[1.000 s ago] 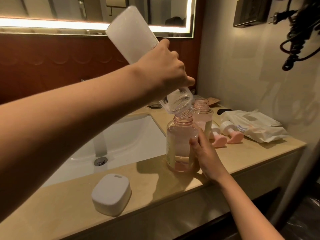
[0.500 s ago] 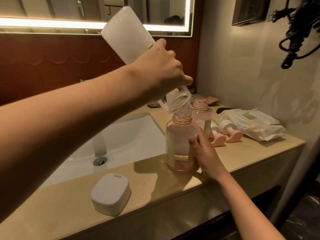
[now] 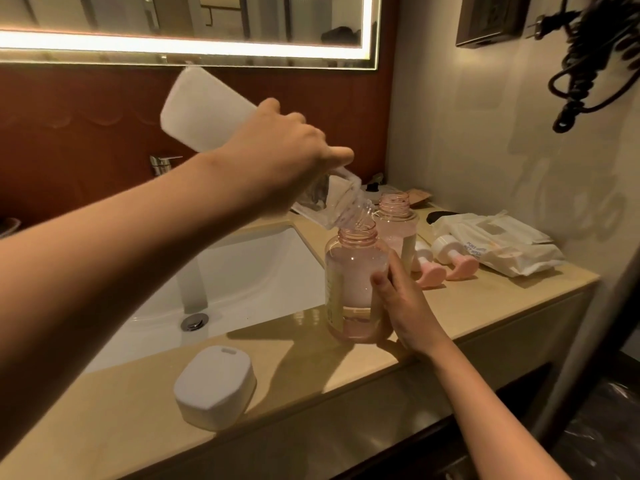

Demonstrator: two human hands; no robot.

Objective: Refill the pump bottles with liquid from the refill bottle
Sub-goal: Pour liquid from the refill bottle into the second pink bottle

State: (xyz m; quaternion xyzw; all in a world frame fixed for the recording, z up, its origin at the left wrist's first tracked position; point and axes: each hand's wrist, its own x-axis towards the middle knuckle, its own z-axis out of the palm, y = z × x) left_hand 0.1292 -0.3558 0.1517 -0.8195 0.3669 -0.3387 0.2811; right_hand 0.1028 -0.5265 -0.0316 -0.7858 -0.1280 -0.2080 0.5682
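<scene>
Head view: left hand [image 3: 287, 157] tips refill bottle [image 3: 204, 109] into half-full pump bottle [image 3: 353, 282] gripped by right-hand fingers [image 3: 384, 282].

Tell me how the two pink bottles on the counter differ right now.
The near bottle is held by the right hand, while the far bottle stands untouched behind it. The near bottle has the refill bottle, tipped by the left hand, angled at its mouth; nothing is above the far bottle. The near bottle shows whitish foam in its middle; the far bottle looks evenly pink. Both are clear pink, upright and uncapped.
</scene>
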